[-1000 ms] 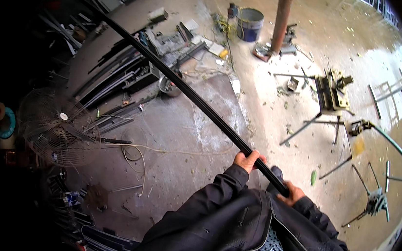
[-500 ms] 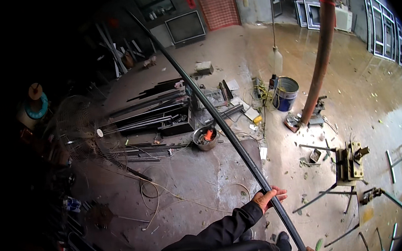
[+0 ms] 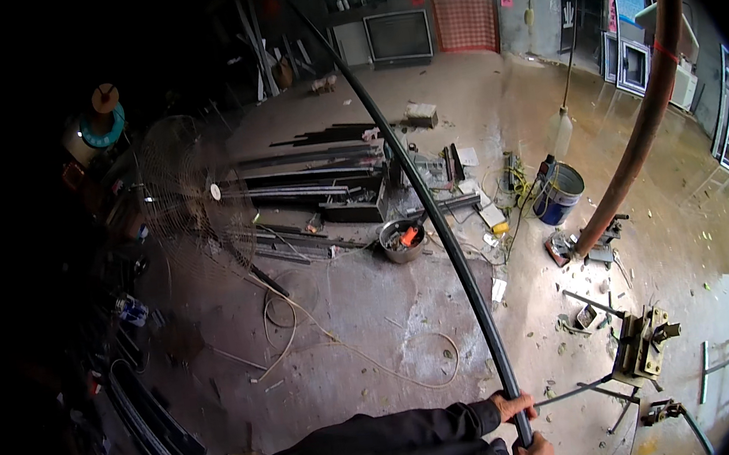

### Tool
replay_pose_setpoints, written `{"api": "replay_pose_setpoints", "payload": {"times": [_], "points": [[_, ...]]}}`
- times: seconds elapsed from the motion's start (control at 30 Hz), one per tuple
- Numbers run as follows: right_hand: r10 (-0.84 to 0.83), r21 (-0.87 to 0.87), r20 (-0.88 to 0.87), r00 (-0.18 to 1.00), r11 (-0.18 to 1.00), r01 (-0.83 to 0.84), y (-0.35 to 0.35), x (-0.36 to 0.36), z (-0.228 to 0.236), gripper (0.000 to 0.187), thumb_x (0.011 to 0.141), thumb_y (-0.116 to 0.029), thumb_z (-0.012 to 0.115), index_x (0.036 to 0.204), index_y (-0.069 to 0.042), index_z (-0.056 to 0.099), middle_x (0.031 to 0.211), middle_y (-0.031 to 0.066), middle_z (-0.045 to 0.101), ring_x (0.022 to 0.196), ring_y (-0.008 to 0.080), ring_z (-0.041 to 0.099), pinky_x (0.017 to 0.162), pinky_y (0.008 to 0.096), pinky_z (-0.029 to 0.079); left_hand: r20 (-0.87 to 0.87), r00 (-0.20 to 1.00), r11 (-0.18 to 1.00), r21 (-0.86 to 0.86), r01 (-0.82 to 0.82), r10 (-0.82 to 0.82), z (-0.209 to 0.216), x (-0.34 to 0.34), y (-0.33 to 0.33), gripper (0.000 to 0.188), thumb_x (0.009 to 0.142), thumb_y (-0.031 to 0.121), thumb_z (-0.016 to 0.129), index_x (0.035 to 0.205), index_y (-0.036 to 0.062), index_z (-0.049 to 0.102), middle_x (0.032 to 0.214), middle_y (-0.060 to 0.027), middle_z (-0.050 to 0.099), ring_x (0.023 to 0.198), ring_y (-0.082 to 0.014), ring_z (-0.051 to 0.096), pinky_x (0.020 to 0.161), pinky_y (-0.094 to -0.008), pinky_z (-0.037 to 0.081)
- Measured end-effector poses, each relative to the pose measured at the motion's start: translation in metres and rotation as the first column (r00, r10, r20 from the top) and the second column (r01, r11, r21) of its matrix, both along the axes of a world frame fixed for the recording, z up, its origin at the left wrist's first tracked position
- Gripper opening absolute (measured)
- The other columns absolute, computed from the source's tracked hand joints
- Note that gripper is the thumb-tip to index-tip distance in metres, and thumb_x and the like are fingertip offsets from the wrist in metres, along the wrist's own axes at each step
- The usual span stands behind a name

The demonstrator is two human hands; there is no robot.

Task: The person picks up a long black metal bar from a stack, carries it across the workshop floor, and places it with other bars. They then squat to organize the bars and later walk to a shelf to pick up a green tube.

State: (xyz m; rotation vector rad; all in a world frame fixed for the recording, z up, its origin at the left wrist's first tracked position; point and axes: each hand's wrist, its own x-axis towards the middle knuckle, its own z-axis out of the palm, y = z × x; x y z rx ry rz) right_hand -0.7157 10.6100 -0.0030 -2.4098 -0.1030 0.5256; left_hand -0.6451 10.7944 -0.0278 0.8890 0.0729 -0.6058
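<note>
A long dark metal profile bar (image 3: 445, 232) slants from the lower right up to the far left, over the workshop floor. Near its lower end my left hand (image 3: 512, 406) is closed around it, the black-sleeved arm reaching in from the left. Just below, my right hand (image 3: 535, 454) grips the bar's near end, close to the lower edge of the picture. The two hands are only a short gap apart. The bar's far end points towards the back wall, above the floor.
A cage fan (image 3: 197, 196) stands left, beside stacked dark profiles (image 3: 306, 180). A metal pot (image 3: 401, 241) and a bucket (image 3: 559, 194) are on the floor. To the right are a brown hose-like column (image 3: 632, 150) and a stand-mounted machine (image 3: 648, 344). A cable (image 3: 351, 353) lies looped.
My left hand has come down the bar to near my right hand, and its spread fingers have closed around it. The view has shifted, so the surroundings appear further right and mostly lower.
</note>
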Motion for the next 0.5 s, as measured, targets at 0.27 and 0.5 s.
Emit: {"api": "replay_pose_setpoints", "payload": {"times": [0.27, 0.5], "points": [[-0.155, -0.264, 0.150, 0.976, 0.945, 0.191, -0.009, -0.025, 0.014, 0.029, 0.065, -0.014, 0.063, 0.088, -0.003, 0.049, 0.078, 0.0223, 0.056, 0.075, 0.0412, 0.057, 0.065, 0.0466, 0.046, -0.201, 0.969, 0.955, 0.285, -0.080, 0.141, 0.019, 0.027, 0.022, 0.040, 0.080, 0.040, 0.048, 0.061, 0.0087, 0.064, 0.061, -0.0019, 0.061, 0.052, -0.0112, 0.056, 0.051, -0.0231, 0.046], [-0.119, -0.535, 0.193, 0.974, 0.819, 0.206, -0.168, -0.132, -0.049, 0.053, 0.059, -0.031, 0.077, 0.101, -0.008, 0.053, 0.087, 0.0190, 0.054, 0.081, 0.0376, 0.055, 0.070, 0.0446, 0.046, -0.308, 0.884, 0.921, 0.284, -0.266, 0.351, 0.022, 0.058, 0.074, 0.032, 0.076, 0.029, 0.052, 0.062, 0.0021, 0.061, 0.063, -0.0107, 0.064, 0.052, -0.0177, 0.061, 0.050, -0.0291, 0.052]]}}
